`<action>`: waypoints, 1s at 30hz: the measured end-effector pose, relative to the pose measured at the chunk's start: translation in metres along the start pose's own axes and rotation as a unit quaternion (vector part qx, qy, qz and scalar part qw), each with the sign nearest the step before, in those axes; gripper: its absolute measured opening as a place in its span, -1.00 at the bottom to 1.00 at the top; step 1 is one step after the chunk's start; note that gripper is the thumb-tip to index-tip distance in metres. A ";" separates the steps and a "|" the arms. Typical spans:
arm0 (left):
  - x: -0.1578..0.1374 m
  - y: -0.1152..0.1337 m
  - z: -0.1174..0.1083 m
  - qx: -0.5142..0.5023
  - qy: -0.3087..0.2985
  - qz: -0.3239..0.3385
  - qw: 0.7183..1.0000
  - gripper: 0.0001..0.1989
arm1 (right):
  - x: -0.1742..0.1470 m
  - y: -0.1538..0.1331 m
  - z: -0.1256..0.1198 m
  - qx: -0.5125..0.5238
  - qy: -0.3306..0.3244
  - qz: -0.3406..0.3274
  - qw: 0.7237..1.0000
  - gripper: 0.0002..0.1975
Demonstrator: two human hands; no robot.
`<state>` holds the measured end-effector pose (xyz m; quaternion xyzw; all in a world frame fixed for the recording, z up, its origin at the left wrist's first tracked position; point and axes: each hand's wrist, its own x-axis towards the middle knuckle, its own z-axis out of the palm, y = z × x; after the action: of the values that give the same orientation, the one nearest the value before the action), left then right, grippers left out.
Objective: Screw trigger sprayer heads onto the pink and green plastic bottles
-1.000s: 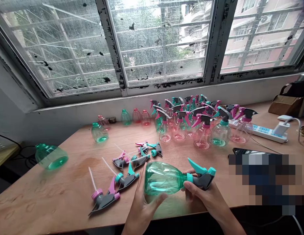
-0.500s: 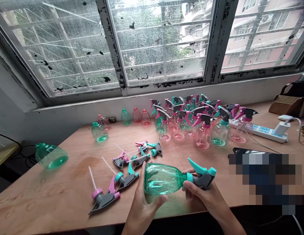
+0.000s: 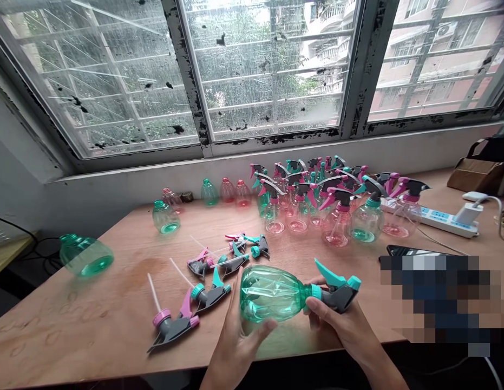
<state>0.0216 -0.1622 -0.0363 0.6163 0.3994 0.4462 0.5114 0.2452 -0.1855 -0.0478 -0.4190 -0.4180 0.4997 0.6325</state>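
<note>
A clear green spray bottle lies sideways in the air above the table's front edge, its base to the left. My left hand is wrapped round the base end, thumb along the underside. At the neck, my right hand grips the turquoise collar of the grey and turquoise spray head with thumb and fingers. The head sits on the bottle's neck, trigger pointing up. Left of my left hand lie several loose spray heads, among them a pink and grey one and a turquoise and grey one, with thin tubes sticking out.
Several bottles with spray heads stand grouped at the back right. Headless green and pink bottles stand at the back left, one green bottle at the left edge. A power strip, a dark phone-like object and a brown bag lie right.
The bottle has turned slightly about its long axis in my hands. Both hands keep their hold in nearly the same place, and the view has shifted a little.
</note>
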 end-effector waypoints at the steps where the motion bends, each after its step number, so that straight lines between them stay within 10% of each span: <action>1: 0.000 0.001 0.000 -0.004 0.004 -0.001 1.000 -0.08 | 0.000 0.000 0.000 -0.002 0.001 -0.001 1.000 -0.62; 30: 0.000 -0.001 0.003 0.011 0.002 -0.002 1.000 0.02 | 0.001 0.004 -0.004 -0.010 -0.013 -0.012 1.000 -0.68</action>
<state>0.0244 -0.1625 -0.0375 0.6199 0.4065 0.4423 0.5048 0.2482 -0.1846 -0.0531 -0.4139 -0.4365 0.4934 0.6282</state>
